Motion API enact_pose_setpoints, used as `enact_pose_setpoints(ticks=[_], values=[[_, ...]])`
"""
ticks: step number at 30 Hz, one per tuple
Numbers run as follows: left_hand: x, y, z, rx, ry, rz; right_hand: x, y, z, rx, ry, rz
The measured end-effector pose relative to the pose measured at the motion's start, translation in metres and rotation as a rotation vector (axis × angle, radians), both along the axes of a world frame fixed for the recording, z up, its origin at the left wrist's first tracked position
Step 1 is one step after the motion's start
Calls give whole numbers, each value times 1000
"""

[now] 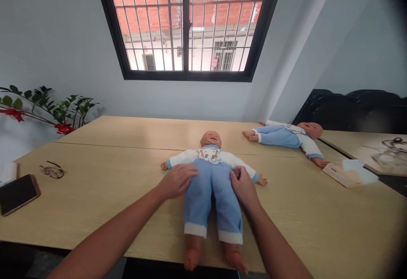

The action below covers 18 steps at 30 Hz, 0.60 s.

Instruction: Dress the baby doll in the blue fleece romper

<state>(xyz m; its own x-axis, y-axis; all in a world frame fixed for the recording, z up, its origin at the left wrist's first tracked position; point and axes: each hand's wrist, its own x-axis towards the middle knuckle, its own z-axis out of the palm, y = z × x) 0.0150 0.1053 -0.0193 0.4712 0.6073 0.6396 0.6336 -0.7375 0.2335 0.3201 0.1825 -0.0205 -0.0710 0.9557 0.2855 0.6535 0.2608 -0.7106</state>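
A baby doll (211,143) lies on its back on the table, its feet toward me and its arms spread. It wears a white top with an elephant face on the chest and light blue trousers (199,202) with white cuffs. My left hand (178,180) is at the left side of the trousers near the waist, its fingers closed together on the cloth. On the opposite side, my right hand (245,184) has its fingers bent and pinched at the trousers' edge. The fingertips of both hands are partly hidden.
A second doll (280,135) in similar clothes lies at the back right, beside a paper packet (345,173). Glasses (53,170) and a phone (19,194) lie on the table (127,168) at left. A plant (66,109) stands behind; dark chairs (356,107) are at far right.
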Motion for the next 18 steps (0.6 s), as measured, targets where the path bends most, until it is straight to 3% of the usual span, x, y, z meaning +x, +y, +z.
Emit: enact_pose_setpoints(ticks=[6, 11, 15, 18], values=[[33, -12, 5, 93, 261, -293, -4, -10, 3, -20, 29, 102], [66, -11, 23, 110, 436, -461, -6, -13, -3, -117, 183, 196], [90, -9, 34, 113, 533, -487, -5, -15, -2, -229, 343, 274], [101, -6, 28, 65, 504, -417, -2, -17, 4, -296, 522, 366]])
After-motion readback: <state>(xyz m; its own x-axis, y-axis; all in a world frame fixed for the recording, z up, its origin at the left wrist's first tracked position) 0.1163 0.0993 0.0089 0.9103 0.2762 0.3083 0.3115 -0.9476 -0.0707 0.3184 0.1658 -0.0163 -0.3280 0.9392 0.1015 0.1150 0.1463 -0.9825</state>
